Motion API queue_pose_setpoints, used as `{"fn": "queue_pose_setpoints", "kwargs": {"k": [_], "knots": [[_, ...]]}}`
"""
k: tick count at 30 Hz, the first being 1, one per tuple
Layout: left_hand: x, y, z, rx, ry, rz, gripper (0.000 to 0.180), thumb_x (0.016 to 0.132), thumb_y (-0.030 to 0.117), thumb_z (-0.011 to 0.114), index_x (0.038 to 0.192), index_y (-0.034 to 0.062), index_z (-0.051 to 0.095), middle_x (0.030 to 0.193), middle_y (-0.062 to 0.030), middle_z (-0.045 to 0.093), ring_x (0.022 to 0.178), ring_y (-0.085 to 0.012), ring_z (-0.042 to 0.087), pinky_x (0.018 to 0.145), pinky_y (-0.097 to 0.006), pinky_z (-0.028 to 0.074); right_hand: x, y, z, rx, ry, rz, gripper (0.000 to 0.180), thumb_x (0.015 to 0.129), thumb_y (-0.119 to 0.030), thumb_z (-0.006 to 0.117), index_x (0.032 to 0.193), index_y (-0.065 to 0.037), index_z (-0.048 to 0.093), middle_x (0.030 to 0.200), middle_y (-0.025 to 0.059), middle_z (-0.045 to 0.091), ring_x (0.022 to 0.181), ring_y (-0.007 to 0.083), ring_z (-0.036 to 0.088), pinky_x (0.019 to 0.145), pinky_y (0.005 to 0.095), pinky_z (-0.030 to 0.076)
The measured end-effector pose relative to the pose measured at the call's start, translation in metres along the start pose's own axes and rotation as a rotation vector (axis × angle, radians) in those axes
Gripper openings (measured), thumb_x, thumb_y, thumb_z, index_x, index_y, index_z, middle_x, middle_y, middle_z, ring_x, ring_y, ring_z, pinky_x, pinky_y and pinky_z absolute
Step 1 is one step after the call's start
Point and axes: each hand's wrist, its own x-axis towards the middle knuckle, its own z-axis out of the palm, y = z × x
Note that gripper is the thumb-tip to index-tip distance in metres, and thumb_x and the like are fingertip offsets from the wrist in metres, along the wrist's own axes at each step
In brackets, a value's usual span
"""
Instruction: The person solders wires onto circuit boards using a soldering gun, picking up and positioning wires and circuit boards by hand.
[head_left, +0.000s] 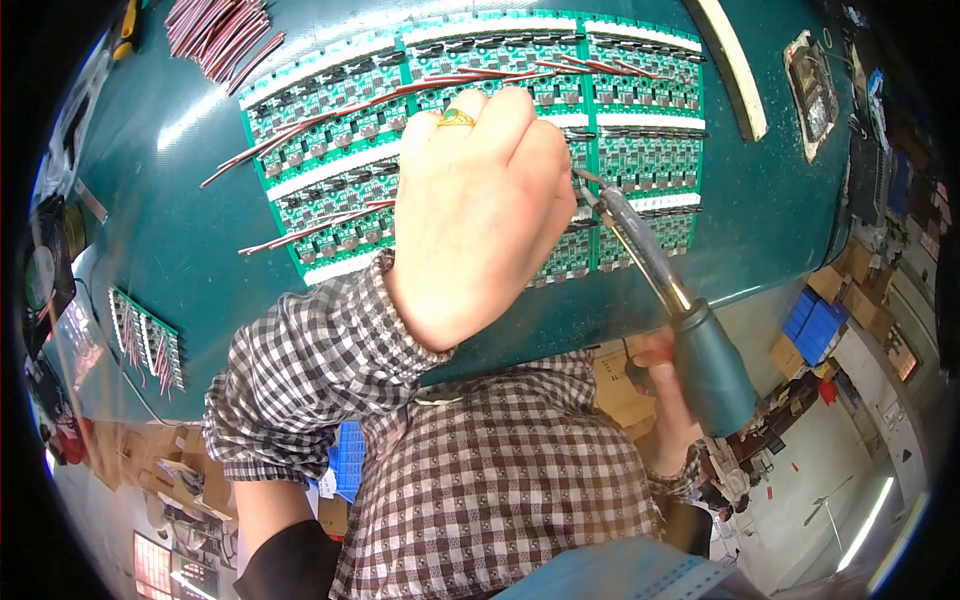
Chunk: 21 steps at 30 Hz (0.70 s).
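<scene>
Right hand (pixel 668 410) wraps the soldering iron (pixel 708 355) by its green handle, back from the metal shaft, presumably for safe, steady aim! The tip points in beside the left hand (pixel 485 190), curled low over the circuit boards (pixel 650 160); its fingertips are hidden, so I can't tell what they pinch. Those boards lie flat in rows on the surface (pixel 780 220), probably for easy access, a pile of wires (pixel 218 40) nearby at upper left.

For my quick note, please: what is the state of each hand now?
Left hand: curled over the green circuit boards; fingertips hidden, so grip cannot be told.
Right hand: closed, holding the soldering iron.
</scene>
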Motion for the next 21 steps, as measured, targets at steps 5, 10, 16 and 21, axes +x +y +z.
{"fn": "queue_pose_setpoints", "kwargs": {"k": [5,10,16,21], "knots": [[0.0004,-0.0002,-0.0005,-0.006,-0.004,-0.002,0.017,0.062,0.007,0.067,0.073,0.0115,0.054,0.071,-0.0023,0.046,0.069,-0.0220,0.047,0.059,-0.034,0.032,0.0001,-0.0005,0.0025,-0.113,0.040,-0.045,0.028,0.071,-0.007,0.072,0.095,-0.001,0.061,0.084,0.0084,0.065,0.077,0.0150,0.061,0.069,0.0263,0.048],[0.0005,0.0000,-0.0009,-0.011,-0.014,-0.002,0.017,0.062,0.007,0.067,0.073,0.0114,0.054,0.071,-0.0025,0.046,0.069,-0.0222,0.048,0.059,-0.034,0.032,-0.0021,-0.0009,0.0033,-0.251,0.037,-0.062,0.024,0.068,-0.005,0.072,0.090,-0.003,0.063,0.082,0.0063,0.065,0.074,0.0170,0.060,0.068,0.0276,0.048],[0.0010,-0.0009,-0.0007,-0.017,-0.017,0.004,0.016,0.063,0.007,0.066,0.072,0.0111,0.054,0.072,-0.0027,0.047,0.070,-0.0224,0.048,0.059,-0.034,0.032,-0.0025,-0.0030,0.0036,-0.309,0.036,-0.092,0.023,0.068,-0.003,0.072,0.088,-0.004,0.063,0.081,0.0060,0.065,0.074,0.0189,0.060,0.068,0.0292,0.047],[0.0012,-0.0006,-0.0012,-0.013,-0.006,0.003,0.016,0.063,0.007,0.066,0.072,0.0112,0.054,0.072,-0.0028,0.047,0.070,-0.0222,0.048,0.059,-0.034,0.032,-0.0044,-0.0037,0.0014,-0.307,0.021,-0.098,0.024,0.070,-0.004,0.070,0.093,-0.002,0.061,0.083,0.0083,0.066,0.073,0.0175,0.061,0.068,0.0285,0.048]]}}
